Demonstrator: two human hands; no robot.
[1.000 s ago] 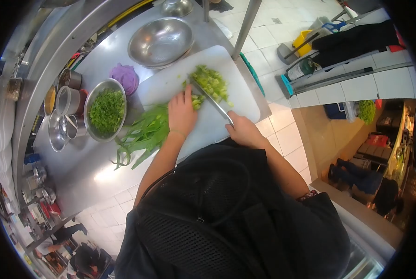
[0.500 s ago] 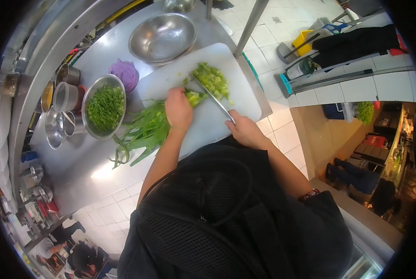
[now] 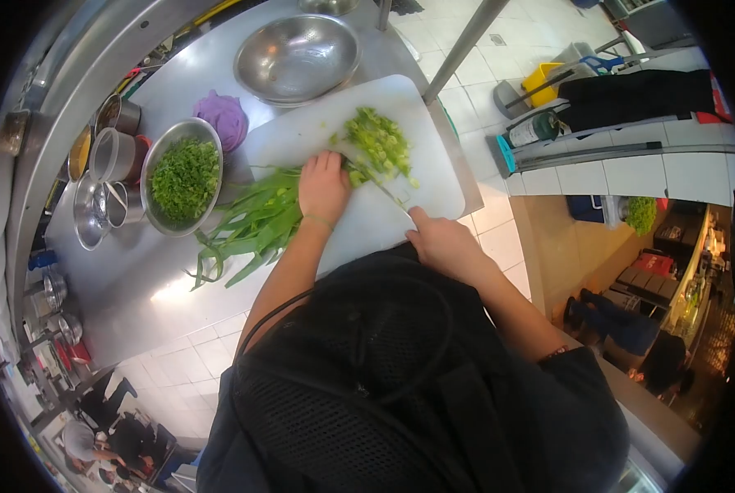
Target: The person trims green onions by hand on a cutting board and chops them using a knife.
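Note:
My left hand [image 3: 325,187] presses down with bent fingers on a bunch of long-leaved greens [image 3: 256,209], which resemble spring onions. The leaves trail off to the left, beyond the white cutting board [image 3: 427,156]. My right hand [image 3: 448,245] is closed round the handle of a kitchen knife [image 3: 390,195]. Its blade lies at the cut end of the bunch, just right of my left fingers, and shows only as a thin, slightly blurred line. Chopped pale green pieces [image 3: 377,141] are heaped on the board beyond the blade.
Left of the board stands a steel bowl [image 3: 218,181] of chopped greens, beside a crumpled purple cloth [image 3: 222,122]. A large steel bowl [image 3: 298,59] sits behind the board. Several containers [image 3: 114,154] crowd the left side. A metal post [image 3: 464,51] rises near the board's corner.
My right hand has come slightly nearer to me, and the knife blade has dropped closer to the cut end of the bunch. My left hand keeps its hold. The view has shifted a little.

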